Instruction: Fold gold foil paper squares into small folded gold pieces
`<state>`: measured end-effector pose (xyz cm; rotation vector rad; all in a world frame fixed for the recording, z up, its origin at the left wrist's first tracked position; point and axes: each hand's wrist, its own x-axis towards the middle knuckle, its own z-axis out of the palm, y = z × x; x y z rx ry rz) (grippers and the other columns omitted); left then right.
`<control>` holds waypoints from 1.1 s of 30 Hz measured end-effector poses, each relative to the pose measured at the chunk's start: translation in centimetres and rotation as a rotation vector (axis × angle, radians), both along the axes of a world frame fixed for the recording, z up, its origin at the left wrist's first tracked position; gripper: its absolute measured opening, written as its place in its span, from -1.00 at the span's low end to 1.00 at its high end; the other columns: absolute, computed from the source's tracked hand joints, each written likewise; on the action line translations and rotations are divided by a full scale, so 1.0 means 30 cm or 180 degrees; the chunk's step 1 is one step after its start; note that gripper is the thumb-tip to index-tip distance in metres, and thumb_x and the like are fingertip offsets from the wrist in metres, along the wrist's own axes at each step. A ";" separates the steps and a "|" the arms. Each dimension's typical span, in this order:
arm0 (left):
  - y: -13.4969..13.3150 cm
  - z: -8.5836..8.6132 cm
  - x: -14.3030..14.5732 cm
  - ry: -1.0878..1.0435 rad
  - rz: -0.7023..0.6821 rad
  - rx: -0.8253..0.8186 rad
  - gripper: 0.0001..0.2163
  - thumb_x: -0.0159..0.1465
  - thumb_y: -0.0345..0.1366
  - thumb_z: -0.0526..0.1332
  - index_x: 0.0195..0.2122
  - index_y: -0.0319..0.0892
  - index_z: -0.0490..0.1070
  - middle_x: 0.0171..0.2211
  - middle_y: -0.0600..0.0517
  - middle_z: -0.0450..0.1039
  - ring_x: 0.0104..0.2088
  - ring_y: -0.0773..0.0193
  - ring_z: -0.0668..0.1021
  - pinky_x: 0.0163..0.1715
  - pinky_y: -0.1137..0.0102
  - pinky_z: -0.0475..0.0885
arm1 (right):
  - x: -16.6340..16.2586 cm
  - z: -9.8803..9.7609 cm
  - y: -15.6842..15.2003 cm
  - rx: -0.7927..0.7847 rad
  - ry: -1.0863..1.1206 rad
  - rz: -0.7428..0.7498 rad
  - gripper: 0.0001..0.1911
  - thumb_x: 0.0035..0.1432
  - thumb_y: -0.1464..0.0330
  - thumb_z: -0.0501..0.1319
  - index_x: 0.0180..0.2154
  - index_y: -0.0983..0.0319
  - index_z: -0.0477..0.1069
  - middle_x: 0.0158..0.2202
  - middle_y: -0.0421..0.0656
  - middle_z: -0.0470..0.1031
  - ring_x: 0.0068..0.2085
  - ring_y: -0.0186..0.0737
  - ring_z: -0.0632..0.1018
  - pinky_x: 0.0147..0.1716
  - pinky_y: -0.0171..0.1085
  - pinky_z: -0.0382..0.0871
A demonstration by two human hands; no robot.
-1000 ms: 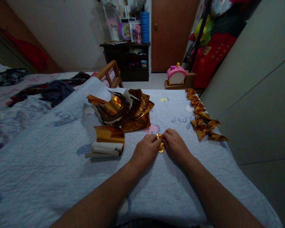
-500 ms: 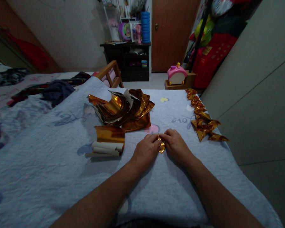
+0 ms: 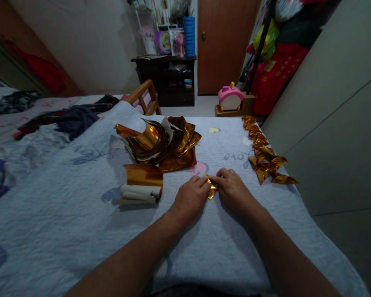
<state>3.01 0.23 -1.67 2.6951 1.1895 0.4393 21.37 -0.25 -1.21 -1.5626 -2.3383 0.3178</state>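
A small folded piece of gold foil paper (image 3: pixel 212 191) lies on the bed sheet between my hands, partly covered by fingers. My left hand (image 3: pixel 192 198) is closed on its left side, fingertips pressing it down. From the right, my right hand (image 3: pixel 233 189) has its fingers bent together on the paper's upper right edge. Beyond them is a fanned stack of gold foil sheets (image 3: pixel 160 142). Left of my hands lie rolled foil sheets (image 3: pixel 139 194) with their pale backs showing. Several folded gold foil pieces (image 3: pixel 262 159) form a row along the right side.
A pale blue patterned sheet (image 3: pixel 80 222) covers the bed. Dark clothes (image 3: pixel 77 119) lie at the far left. A wooden chair (image 3: pixel 146 97), a dark cabinet (image 3: pixel 176 80) and a pink toy (image 3: pixel 231 98) stand past the far edge. A pale panel (image 3: pixel 336 123) borders the right.
My right hand has shifted slightly right, and a little more of the folded foil paper shows between the hands. The left hand stays nearly in place.
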 end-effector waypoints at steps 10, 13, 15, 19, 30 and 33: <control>-0.002 0.002 -0.004 -0.0014 -0.0013 0.0053 -0.85 0.40 -0.32 0.20 -0.04 -0.14 0.48 0.02 0.01 0.54 -0.03 0.15 0.51 -0.04 0.25 0.52 | 0.063 0.031 -0.008 -0.0071 -0.0028 0.0162 -0.51 0.17 0.64 0.13 -0.04 0.09 0.62 -0.15 -0.04 0.51 -0.17 -0.14 0.46 -0.11 -0.18 0.33; -0.002 0.001 -0.006 -0.0026 -0.0022 0.0029 -0.83 0.41 -0.33 0.19 -0.02 -0.14 0.48 0.03 0.00 0.54 -0.02 0.16 0.51 -0.02 0.23 0.51 | 0.076 0.042 -0.009 -0.0177 -0.0068 0.0178 -0.51 0.17 0.63 0.11 -0.04 0.09 0.63 -0.13 -0.01 0.51 -0.16 -0.12 0.47 -0.11 -0.17 0.35; -0.004 0.001 -0.007 -0.0024 -0.0006 0.0009 -0.83 0.42 -0.33 0.17 -0.02 -0.14 0.49 0.02 -0.01 0.54 -0.02 0.15 0.51 -0.02 0.23 0.51 | 0.084 0.050 -0.011 -0.0254 -0.0086 0.0186 -0.52 0.18 0.62 0.11 -0.05 0.08 0.64 -0.13 -0.01 0.51 -0.15 -0.11 0.48 -0.11 -0.16 0.35; -0.004 0.000 -0.004 -0.0035 0.0031 -0.0030 -0.83 0.42 -0.33 0.17 -0.03 -0.14 0.50 0.02 -0.01 0.55 -0.02 0.13 0.50 -0.03 0.24 0.49 | 0.099 0.058 -0.016 -0.0276 -0.0007 0.0205 -0.56 0.19 0.59 0.13 -0.08 0.07 0.65 -0.16 -0.03 0.51 -0.15 -0.10 0.48 -0.10 -0.15 0.36; -0.004 0.008 -0.008 -0.0501 0.0043 -0.0160 -0.85 0.35 -0.43 0.22 -0.09 -0.16 0.51 0.04 -0.05 0.52 0.04 0.09 0.47 0.10 0.17 0.44 | 0.043 0.022 0.016 -0.0056 0.0296 -0.0375 -0.82 0.23 0.53 0.15 -0.23 0.29 0.53 -0.24 -0.05 0.48 -0.15 -0.14 0.46 -0.11 -0.23 0.31; -0.005 0.011 -0.010 -0.0589 0.0187 -0.0126 -0.84 0.30 -0.45 0.25 -0.11 -0.17 0.50 0.04 -0.09 0.48 0.07 0.06 0.45 0.13 0.14 0.41 | 0.014 0.005 0.019 -0.0066 0.0147 -0.0434 -0.85 0.30 0.45 0.14 -0.26 0.27 0.50 -0.25 -0.06 0.47 -0.16 -0.12 0.45 -0.11 -0.21 0.27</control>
